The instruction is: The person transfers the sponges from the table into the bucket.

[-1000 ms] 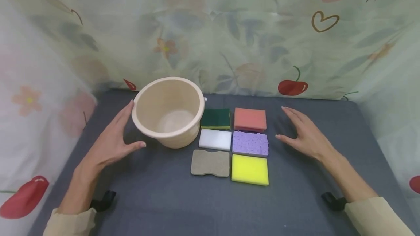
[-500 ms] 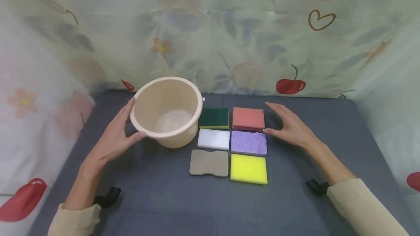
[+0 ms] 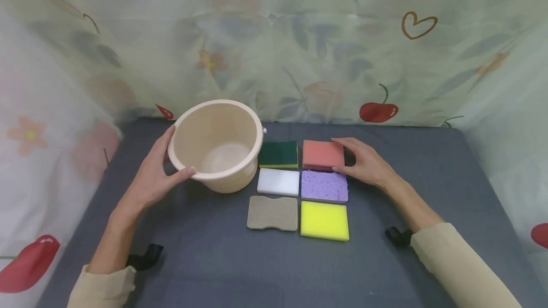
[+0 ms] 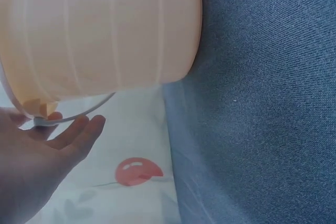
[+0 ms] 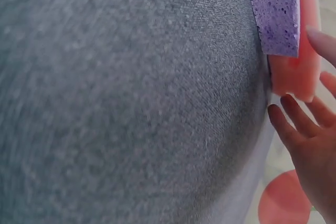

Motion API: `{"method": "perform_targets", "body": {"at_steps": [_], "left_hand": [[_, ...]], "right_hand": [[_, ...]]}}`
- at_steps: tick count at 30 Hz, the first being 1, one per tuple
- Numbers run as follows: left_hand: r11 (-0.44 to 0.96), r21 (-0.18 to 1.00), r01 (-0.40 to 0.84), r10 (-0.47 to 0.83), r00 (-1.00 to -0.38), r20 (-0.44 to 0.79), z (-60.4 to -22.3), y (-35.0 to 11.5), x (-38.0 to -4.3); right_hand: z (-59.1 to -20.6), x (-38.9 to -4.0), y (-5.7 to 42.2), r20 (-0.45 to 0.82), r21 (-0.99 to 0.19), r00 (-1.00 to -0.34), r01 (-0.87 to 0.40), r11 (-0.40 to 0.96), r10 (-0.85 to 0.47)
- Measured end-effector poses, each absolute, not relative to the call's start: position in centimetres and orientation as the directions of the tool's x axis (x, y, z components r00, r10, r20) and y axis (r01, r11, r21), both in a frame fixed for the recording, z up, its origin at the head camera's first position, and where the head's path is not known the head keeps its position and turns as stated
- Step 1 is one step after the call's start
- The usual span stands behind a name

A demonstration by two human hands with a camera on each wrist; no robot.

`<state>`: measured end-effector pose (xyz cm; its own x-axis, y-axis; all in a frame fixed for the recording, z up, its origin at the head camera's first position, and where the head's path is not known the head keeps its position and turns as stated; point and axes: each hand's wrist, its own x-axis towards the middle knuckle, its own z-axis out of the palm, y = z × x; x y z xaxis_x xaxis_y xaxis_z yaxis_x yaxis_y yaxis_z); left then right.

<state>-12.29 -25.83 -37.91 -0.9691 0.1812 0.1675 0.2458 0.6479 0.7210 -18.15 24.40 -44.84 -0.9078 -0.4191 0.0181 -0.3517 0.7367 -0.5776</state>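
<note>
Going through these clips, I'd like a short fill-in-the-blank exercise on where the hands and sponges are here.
1. In the head view, the left hand is at the ____ side of the cream bucket.
2. The right hand is at the coral sponge; directly left of that sponge lies the ____.
3. The purple sponge lies between the coral sponge and the ____.
4. The grey pad lies just nearer the person than the ____.

Missing words: left; dark green sponge; yellow sponge; white sponge.

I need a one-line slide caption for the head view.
Left hand at the bucket, right hand straddling one end of the pink sponge, purple sponge just in front.
</note>
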Motion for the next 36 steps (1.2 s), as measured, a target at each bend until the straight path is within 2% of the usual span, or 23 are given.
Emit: {"method": "perform_targets", "body": {"at_steps": [16,36], "left_hand": [[0.6,0.765,0.234,0.177,-0.971,0.158,-37.6,-25.7,-12.4],[0.632,0.74,0.23,0.158,-0.973,0.167,-37.8,-25.7,-12.0]], "right_hand": [[-43.2,-18.4,23.7,0.041,-0.605,-0.921,-0.331,0.724,-0.387],[-36.9,-17.2,22.2,0.088,-0.57,-0.89,-0.414,0.71,-0.448]]}}
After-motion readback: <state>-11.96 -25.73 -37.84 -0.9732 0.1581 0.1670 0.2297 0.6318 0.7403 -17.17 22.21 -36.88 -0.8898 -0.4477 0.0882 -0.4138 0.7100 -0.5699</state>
